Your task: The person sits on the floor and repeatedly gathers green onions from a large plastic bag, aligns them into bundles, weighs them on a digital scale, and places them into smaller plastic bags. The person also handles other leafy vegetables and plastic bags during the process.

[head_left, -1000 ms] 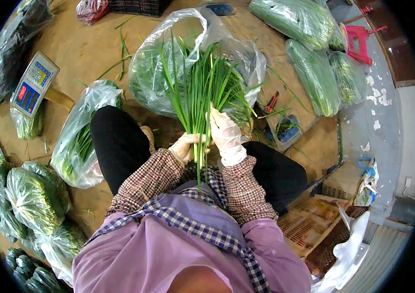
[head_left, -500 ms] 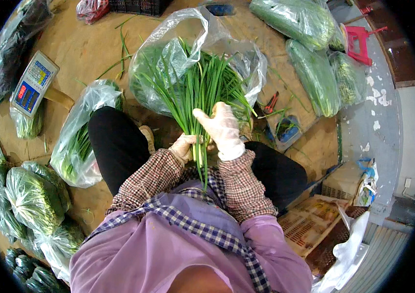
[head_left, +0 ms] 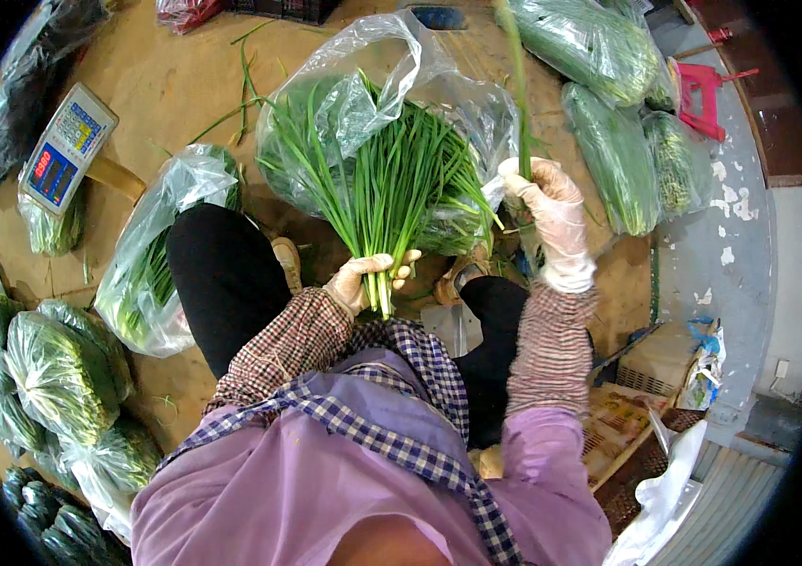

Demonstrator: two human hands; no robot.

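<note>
Gloved left hand has a snug grip on the pale ends of a green leafy bunch — thumb across the top, on the near side of the clear bag, leaves fanning over it. Right hand is just right of that bag, fingers curled round a blurry green strand — forearm pointing straight away from the body.

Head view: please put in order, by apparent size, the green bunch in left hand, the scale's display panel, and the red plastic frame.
1. Green bunch, clearly largest
2. Scale's display panel
3. Red plastic frame, smallest as seen
</note>
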